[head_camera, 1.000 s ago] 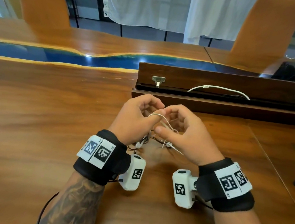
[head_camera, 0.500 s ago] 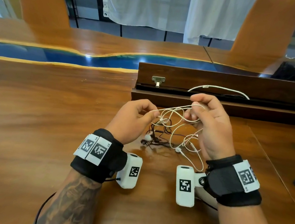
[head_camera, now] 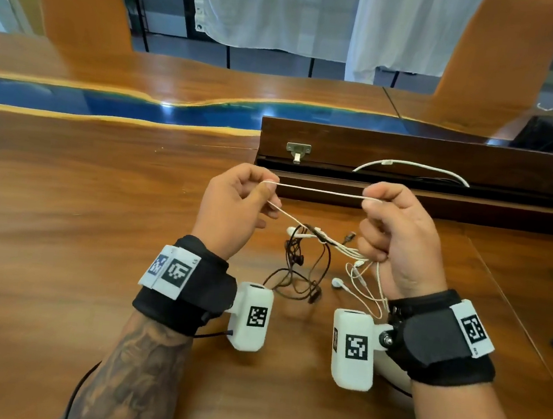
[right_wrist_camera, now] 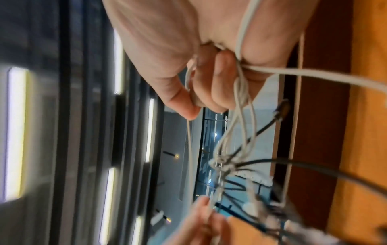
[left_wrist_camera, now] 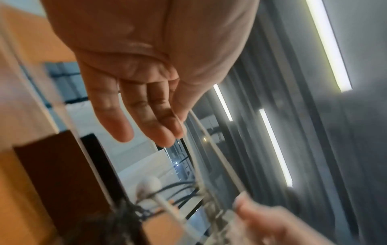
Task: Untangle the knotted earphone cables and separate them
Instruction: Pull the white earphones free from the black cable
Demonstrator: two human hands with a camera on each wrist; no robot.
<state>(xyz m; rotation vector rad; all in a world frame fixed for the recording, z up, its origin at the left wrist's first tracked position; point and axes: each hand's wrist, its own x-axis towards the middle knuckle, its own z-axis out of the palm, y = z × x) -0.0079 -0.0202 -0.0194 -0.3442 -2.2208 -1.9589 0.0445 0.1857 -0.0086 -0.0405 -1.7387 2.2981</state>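
From the head cam, the left hand [head_camera: 233, 209] and right hand [head_camera: 399, 237] are both up off the bench [head_camera: 56, 253], each pinching the white earphone cable [head_camera: 318, 191] so one stretch runs tight and level between them; my guess is that's to single out one strand and see where it feeds into the mess; a second white run slants down from the left hand to the knot [head_camera: 320, 236], which hangs between the hands and just above the wood; the black earphone cable [head_camera: 298, 274] loops out of that knot and droops down with its lower coils on the bench, so the two sets are clearly not apart yet; extra white loops dangle under the right hand, probably gathered there to keep slack out of the way; behind it all sits a wooden box [head_camera: 412, 156] with another white cord in it. Left wrist cam: the lower fingers [left_wrist_camera: 117, 116] are loosely stretched out, not gripping anything; the white strands leave from the thumb side, though the pinch itself is hidden; a white earbud [left_wrist_camera: 149, 184] sits hooked in the dark strands. Right wrist cam: the fingers [right_wrist_camera: 217, 82] are curled tight round a bundle of white strands, which run down to the blurry knot where black strands cross through.
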